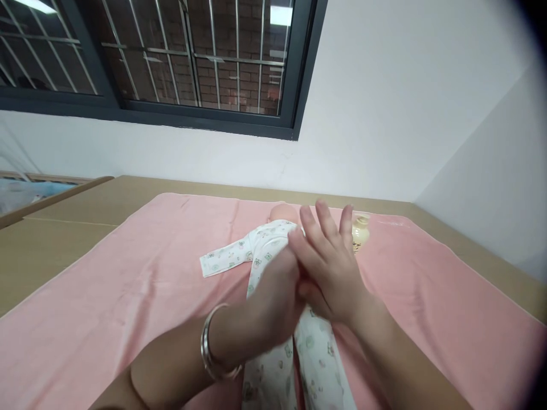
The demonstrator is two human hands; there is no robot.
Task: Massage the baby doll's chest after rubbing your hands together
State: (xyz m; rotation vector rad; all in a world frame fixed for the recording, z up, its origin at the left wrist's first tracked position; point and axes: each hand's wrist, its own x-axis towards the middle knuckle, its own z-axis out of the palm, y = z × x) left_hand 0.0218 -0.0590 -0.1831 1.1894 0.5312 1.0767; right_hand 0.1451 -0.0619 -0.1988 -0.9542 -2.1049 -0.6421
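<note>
My left hand (277, 299), with a silver bangle (206, 344) on the wrist, presses against my right hand (335, 267), palm to palm. The left hand is blurred and its fingers are mostly hidden behind the right one. Stretched out and spread, the right fingers point up and away, with no object seen in them. Below and behind both hands lies what looks like a baby doll (282, 213) in a white printed baby outfit (273, 373). One sleeve reaches out to the left; my hands cover the middle and the other arm.
A pink blanket (171, 285) with a few creases lies under the doll on a tan tabletop (77, 228). Just beyond my right hand stands a cream-yellow bottle (361, 230), partly covered by it. A white wall (363, 114) and a dark-framed, barred window (205, 122) rise behind.
</note>
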